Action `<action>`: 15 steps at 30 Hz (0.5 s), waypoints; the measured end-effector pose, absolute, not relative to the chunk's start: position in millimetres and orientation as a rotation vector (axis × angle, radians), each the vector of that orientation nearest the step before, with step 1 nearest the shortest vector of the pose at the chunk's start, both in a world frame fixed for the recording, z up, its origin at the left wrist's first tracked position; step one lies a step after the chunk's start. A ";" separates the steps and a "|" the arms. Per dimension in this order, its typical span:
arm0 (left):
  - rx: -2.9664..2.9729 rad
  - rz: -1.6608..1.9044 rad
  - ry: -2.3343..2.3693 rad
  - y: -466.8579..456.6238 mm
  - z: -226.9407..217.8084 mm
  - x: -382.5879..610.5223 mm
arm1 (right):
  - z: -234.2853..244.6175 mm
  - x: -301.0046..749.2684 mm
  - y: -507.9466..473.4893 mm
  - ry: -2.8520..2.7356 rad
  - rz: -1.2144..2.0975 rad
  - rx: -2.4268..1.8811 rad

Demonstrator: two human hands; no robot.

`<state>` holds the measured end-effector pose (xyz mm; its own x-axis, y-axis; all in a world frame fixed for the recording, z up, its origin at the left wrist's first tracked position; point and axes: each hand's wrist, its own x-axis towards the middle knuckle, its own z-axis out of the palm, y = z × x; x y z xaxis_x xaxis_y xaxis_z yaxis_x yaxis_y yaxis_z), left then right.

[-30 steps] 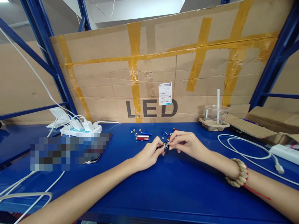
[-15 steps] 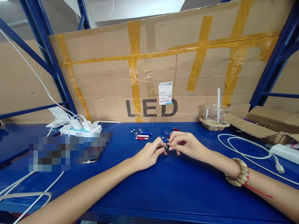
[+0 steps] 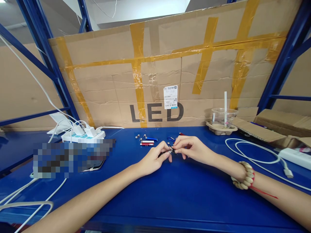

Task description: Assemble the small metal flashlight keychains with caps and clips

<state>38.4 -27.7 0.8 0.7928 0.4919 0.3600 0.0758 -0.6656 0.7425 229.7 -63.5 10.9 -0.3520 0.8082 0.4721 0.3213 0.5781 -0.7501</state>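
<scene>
My left hand (image 3: 155,158) pinches a thin black stick (image 3: 164,154) with a shiny metal end, much like a small keychain light. Fingertips hide most of it. Close on the right, my right hand (image 3: 190,149) is closed on a small black strap or cord (image 3: 172,149) that meets the stick's metal end. Whether the two are joined I cannot tell. Beyond my left hand lie a blue keychain light (image 3: 151,138) and a red keychain light (image 3: 147,144), with a silver one between them. A blue cord loop (image 3: 171,139) lies behind my right fingers.
A white power strip (image 3: 84,138) with plugs and cables stands at the left, near a phone (image 3: 96,166). To the right are a clear cup (image 3: 222,116) with a straw, a coiled white cable (image 3: 252,160) and an open cardboard box (image 3: 282,124). Taped cardboard (image 3: 114,90) closes the back.
The black piece between my fingers has turned and now looks flatter and thinner. Both hands stay together, and the view has shifted slightly.
</scene>
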 end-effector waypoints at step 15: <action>2.421 0.728 0.471 -34.1 1.5 33.9 | 7.6 222.5 -68.6 -1.809 0.734 -0.933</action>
<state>33.9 -34.1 1.5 0.7909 0.4700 0.3919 0.1648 -0.7803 0.6033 222.5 -68.6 7.6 -0.2687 0.8434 0.4653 0.2804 0.5306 -0.7999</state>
